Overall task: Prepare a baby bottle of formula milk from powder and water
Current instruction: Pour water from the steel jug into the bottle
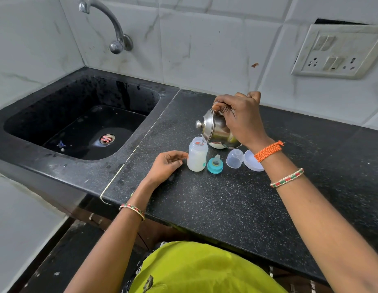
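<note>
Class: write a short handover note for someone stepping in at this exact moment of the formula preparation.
Right hand tilts the lidded steel pot, pouring water into the open translucent baby bottle.
Left hand rests beside the bottle, fingertips near it, not gripping.
On the black counter: teal ring with teat, clear dome cap, white lid.
Left: finish pouring, fit teat and cap. Powder: cannot tell.

We see a black speckled counter [215,204], a whitish bottle [197,157], a teal nipple ring [214,166], and an orange wristband [268,151] at right.
</note>
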The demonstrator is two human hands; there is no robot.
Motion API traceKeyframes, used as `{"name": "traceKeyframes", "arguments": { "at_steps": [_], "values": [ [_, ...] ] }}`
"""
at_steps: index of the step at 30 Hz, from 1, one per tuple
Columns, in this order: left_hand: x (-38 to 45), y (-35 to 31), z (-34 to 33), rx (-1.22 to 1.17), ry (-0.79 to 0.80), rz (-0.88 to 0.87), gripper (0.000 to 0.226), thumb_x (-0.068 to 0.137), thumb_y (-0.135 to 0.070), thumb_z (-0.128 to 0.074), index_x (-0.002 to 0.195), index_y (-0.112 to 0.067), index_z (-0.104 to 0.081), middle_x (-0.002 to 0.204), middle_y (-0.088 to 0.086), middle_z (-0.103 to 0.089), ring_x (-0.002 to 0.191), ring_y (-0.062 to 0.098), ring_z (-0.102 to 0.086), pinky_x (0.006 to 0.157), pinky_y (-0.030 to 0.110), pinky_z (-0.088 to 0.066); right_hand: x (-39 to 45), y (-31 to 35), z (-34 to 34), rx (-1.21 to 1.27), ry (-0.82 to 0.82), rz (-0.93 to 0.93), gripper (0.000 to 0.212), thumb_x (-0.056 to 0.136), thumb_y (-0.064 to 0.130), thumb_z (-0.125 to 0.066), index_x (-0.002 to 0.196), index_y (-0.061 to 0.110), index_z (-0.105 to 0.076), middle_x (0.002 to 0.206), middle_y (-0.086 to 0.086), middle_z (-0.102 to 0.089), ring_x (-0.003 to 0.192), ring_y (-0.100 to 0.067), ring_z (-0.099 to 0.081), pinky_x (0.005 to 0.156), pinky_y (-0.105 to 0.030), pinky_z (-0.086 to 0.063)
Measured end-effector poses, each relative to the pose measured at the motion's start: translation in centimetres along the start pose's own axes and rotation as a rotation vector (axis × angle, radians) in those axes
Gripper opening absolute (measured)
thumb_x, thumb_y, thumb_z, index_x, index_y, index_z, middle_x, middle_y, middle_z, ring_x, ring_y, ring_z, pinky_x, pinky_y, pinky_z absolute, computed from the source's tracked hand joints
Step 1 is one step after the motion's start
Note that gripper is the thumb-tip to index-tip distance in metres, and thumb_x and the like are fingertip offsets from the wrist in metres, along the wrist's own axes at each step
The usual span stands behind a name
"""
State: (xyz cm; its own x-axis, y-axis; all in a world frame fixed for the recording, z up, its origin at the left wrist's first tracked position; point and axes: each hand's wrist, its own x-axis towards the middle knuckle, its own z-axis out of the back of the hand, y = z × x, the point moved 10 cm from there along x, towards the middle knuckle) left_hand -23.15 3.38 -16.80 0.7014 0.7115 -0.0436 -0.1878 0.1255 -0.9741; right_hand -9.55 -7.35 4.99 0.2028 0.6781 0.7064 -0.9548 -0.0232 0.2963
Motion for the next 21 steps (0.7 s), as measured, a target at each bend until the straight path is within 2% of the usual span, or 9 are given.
{"name": "traceKeyframes", "arguments": {
  "at_steps": [2,4,6,8,11,13,16,18,21],
  "values": [
    [0.0,0.0,0.0,-0.003,0.000,0.010,0.038,0.090,0.005,-0.051,0.099,-0.026,-0.071,0.102,-0.008,-0.073,0.089,0.038,-0.059,0.085,0.053,-0.044,-0.3,-0.9,0.1,0.029,-0.019,-0.056,0.018,0.092,0.027,-0.058,0.091,0.018,-0.073,0.078,0.003,-0.072,0.071,-0.015,-0.056,0.077,-0.033,-0.022],
    [0.0,0.0,0.0,-0.002,0.000,0.016,0.037,0.090,0.005,-0.051,0.100,-0.025,-0.070,0.105,-0.006,-0.073,0.091,0.042,-0.060,0.087,0.057,-0.044,-0.7,-2.0,0.2,0.070,-0.039,-0.120,0.017,0.092,0.028,-0.059,0.090,0.018,-0.073,0.078,0.003,-0.073,0.074,-0.019,-0.062,0.079,-0.032,-0.027],
    [0.1,-0.1,0.0,0.003,-0.001,0.011,0.036,0.090,0.006,-0.051,0.100,-0.024,-0.070,0.107,-0.004,-0.072,0.098,0.041,-0.063,0.089,0.060,-0.045,-1.3,-3.2,0.2,0.148,-0.050,-0.202,0.017,0.092,0.027,-0.061,0.090,0.016,-0.073,0.079,0.001,-0.073,0.076,-0.021,-0.066,0.088,-0.042,-0.041],
    [0.1,-0.1,-0.1,0.008,-0.001,0.005,0.037,0.090,0.006,-0.051,0.100,-0.024,-0.070,0.107,-0.004,-0.071,0.101,0.038,-0.064,0.089,0.059,-0.046,-2.0,-4.4,0.1,0.229,-0.077,-0.294,0.015,0.092,0.023,-0.061,0.089,0.014,-0.073,0.081,0.002,-0.072,0.078,-0.019,-0.067,0.082,-0.048,-0.051],
    [0.1,0.0,-0.1,-0.001,0.001,0.011,0.037,0.090,0.006,-0.051,0.100,-0.024,-0.070,0.107,-0.005,-0.072,0.100,0.042,-0.063,0.087,0.056,-0.046,-3.1,-6.3,-0.1,0.335,-0.130,-0.421,0.013,0.092,0.015,-0.060,0.090,0.011,-0.072,0.083,0.003,-0.070,0.080,-0.014,-0.066,0.076,-0.039,-0.057],
    [0.1,0.0,-0.2,-0.015,-0.001,0.018,0.035,0.090,0.006,-0.052,0.101,-0.023,-0.070,0.109,-0.001,-0.072,0.100,0.032,-0.066,0.088,0.050,-0.048,-3.8,-7.4,-0.3,0.376,-0.155,-0.493,0.014,0.093,0.016,-0.059,0.091,0.010,-0.072,0.081,0.001,-0.070,0.078,-0.014,-0.066,0.075,-0.036,-0.057],
    [0.1,-0.4,-0.2,-0.068,-0.008,0.017,0.031,0.090,0.008,-0.052,0.108,-0.013,-0.067,0.115,0.011,-0.070,0.097,0.006,-0.068,0.090,0.022,-0.052,-4.7,-9.0,-0.8,0.414,-0.183,-0.578,0.016,0.094,0.018,-0.059,0.092,0.008,-0.071,0.082,-0.002,-0.070,0.079,-0.018,-0.066,0.075,-0.037,-0.057],
    [0.4,-1.1,-0.1,-0.080,0.000,0.015,0.031,0.090,0.009,-0.052,0.113,-0.007,-0.064,0.115,0.013,-0.069,0.092,0.002,-0.068,0.084,0.015,-0.052,-5.3,-9.9,-1.0,0.458,-0.206,-0.631,0.016,0.094,0.016,-0.058,0.091,0.007,-0.071,0.082,-0.002,-0.070,0.078,-0.017,-0.066,0.074,-0.036,-0.056],
    [1.6,-3.6,-0.2,-0.091,-0.015,-0.039,0.033,0.091,0.008,-0.052,0.122,-0.002,-0.059,0.118,0.012,-0.065,0.096,0.008,-0.065,0.084,0.016,-0.052,-6.4,-11.8,-1.1,0.604,-0.296,-0.755,0.018,0.096,0.014,-0.055,0.087,0.009,-0.070,0.077,0.001,-0.068,0.070,-0.006,-0.061,0.066,-0.022,-0.051]
  ]
}}
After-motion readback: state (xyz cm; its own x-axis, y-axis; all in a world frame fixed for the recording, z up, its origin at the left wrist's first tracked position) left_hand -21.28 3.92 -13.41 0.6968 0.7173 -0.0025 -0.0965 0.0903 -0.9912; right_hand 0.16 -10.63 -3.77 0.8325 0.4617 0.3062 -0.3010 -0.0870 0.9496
